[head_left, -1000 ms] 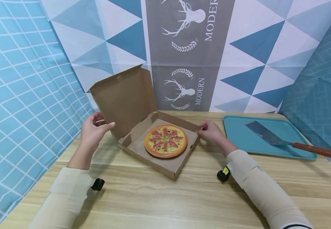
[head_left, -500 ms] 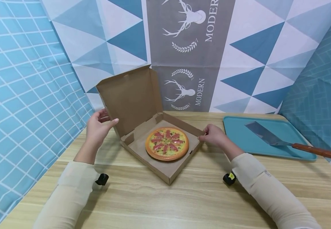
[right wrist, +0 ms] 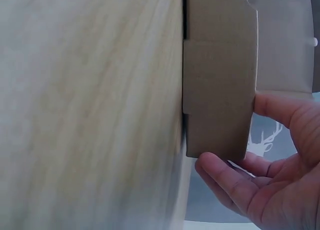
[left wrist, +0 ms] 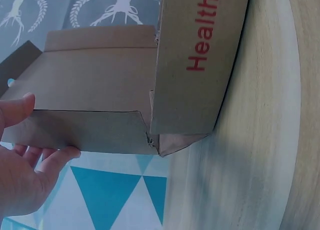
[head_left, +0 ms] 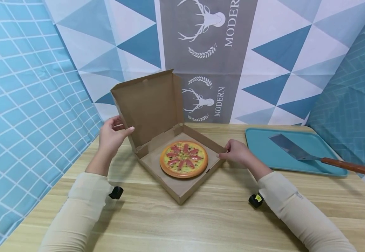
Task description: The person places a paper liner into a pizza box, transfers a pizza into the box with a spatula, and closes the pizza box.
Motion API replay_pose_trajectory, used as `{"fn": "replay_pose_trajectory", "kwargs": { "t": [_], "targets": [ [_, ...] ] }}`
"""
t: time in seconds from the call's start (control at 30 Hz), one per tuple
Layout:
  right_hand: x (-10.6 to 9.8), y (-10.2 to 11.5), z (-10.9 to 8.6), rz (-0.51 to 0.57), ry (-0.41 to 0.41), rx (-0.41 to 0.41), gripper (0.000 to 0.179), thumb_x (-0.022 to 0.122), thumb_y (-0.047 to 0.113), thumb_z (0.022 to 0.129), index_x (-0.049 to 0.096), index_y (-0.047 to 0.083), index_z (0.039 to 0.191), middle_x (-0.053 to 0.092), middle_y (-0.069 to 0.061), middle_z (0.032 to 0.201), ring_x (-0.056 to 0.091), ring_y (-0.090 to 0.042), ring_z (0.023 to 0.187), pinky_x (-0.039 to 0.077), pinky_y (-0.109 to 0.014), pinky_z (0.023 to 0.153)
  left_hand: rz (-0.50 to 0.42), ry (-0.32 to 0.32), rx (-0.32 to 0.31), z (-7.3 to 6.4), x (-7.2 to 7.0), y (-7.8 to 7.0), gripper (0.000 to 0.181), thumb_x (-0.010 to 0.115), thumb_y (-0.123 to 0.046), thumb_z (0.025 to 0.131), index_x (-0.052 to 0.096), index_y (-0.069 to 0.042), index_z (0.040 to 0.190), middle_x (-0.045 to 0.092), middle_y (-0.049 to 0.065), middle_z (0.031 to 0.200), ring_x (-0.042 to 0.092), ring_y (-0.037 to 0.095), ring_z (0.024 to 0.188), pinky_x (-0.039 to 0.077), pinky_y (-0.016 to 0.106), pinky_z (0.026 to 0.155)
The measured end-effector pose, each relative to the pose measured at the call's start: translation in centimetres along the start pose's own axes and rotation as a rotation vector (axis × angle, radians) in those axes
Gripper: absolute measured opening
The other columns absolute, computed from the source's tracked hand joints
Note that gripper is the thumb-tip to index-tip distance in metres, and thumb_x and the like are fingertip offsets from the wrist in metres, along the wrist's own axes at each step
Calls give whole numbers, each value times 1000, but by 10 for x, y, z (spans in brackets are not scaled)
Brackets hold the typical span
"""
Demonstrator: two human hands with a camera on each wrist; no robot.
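An open cardboard pizza box sits on the wooden table, turned so that a corner points toward me. Inside it lies a round pizza with red strips on top. The raised lid leans back at the left. My left hand holds the lid's left side, thumb on the inner face and fingers behind; red lettering shows on the box side in the left wrist view. At the box's right corner, my right hand pinches the wall between thumb and fingers.
To the right lies a blue tray. A spatula rests across it, its wooden handle reaching past the tray's right edge. A patterned backdrop stands behind the table, and a blue tiled sheet rises at the left.
The box has turned, its near corner shifting left and toward me. The lid and my left hand have moved right, while my right hand has moved slightly right and toward me.
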State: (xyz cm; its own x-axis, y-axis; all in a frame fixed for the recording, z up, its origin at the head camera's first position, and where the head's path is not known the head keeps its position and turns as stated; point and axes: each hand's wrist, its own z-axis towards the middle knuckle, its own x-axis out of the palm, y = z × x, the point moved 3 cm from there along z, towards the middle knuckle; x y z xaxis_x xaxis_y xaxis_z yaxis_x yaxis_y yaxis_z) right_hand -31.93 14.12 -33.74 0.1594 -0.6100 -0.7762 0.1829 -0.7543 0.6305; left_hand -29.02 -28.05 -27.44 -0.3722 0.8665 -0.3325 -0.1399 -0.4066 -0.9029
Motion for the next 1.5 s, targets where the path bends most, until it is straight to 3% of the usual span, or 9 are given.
{"fn": "replay_pose_trajectory", "kwargs": {
  "t": [0.2, 0.4, 0.63, 0.83, 1.07, 1.2, 1.33, 1.43, 1.5],
  "targets": [
    [-2, 0, -7, -40, 59, -14, 35, 78, 27, 82, 53, 3, 78, 58, -6, 70, 56, -18, 63, 42, -29, 56, 47, 2, 73, 1, 9, -1, 68, 78, -22, 85, 45, -4, 142, 55, 13, 132, 52, 25, 122, 49, 32, 91],
    [-5, -1, -13, -36, 108, -39, 33, 78, 25, 81, 54, 4, 74, 61, -6, 66, 63, -19, 58, 45, -29, 53, 29, 2, 137, 6, 17, 1, 67, 79, -22, 84, 48, -4, 141, 57, 13, 128, 53, 25, 120, 46, 38, 97],
    [-7, -1, -15, -25, 137, -50, 32, 78, 23, 82, 54, 4, 75, 61, -7, 72, 65, -19, 60, 48, -30, 55, 20, 0, 160, 13, 25, 4, 68, 78, -23, 84, 48, -5, 142, 58, 14, 127, 53, 25, 119, 44, 39, 100],
    [-15, 2, -9, -32, 166, -95, 24, 74, 21, 86, 60, 1, 86, 62, -7, 77, 65, -24, 62, 53, -34, 62, 5, -1, 159, 18, 27, 8, 65, 78, -18, 85, 49, -3, 141, 59, 15, 127, 54, 25, 118, 45, 36, 99],
    [-23, 15, 16, -2, 212, -126, 35, 65, 14, 92, 57, -11, 116, 63, -20, 105, 65, -25, 81, 57, -38, 71, -27, 118, 106, 14, 24, 10, 60, 71, -17, 90, 46, 0, 142, 54, 19, 132, 48, 28, 126, 43, 34, 100],
    [-11, 16, 29, 28, 259, -91, 40, 64, 10, 91, 57, -12, 123, 64, -20, 104, 64, -18, 71, 57, -34, 66, -84, 244, 38, 8, 23, 18, 66, 63, -22, 96, 32, 4, 149, 41, 23, 145, 42, 33, 132, 45, 42, 101],
    [-1, 15, 34, -28, 239, -96, 27, 61, 3, 87, 65, -9, 111, 65, -11, 82, 56, -11, 56, 52, -29, 55, -113, 332, 4, 4, 26, 26, 70, 56, -27, 100, 20, 3, 153, 33, 26, 150, 37, 38, 136, 45, 53, 97],
    [2, 13, 33, -44, 221, -99, 8, 57, -2, 85, 65, -2, 83, 54, -3, 62, 47, -11, 48, 44, -27, 49, -125, 351, -1, 5, 29, 30, 71, 56, -28, 100, 19, 1, 153, 31, 26, 150, 35, 38, 137, 47, 55, 93],
    [2, 12, 31, -50, 216, -104, 17, 56, -4, 84, 56, 4, 69, 46, -1, 54, 43, -13, 46, 39, -27, 47, -139, 360, 1, 6, 33, 30, 71, 56, -29, 100, 19, 0, 154, 31, 25, 150, 35, 38, 137, 48, 55, 92]
  ]
}}
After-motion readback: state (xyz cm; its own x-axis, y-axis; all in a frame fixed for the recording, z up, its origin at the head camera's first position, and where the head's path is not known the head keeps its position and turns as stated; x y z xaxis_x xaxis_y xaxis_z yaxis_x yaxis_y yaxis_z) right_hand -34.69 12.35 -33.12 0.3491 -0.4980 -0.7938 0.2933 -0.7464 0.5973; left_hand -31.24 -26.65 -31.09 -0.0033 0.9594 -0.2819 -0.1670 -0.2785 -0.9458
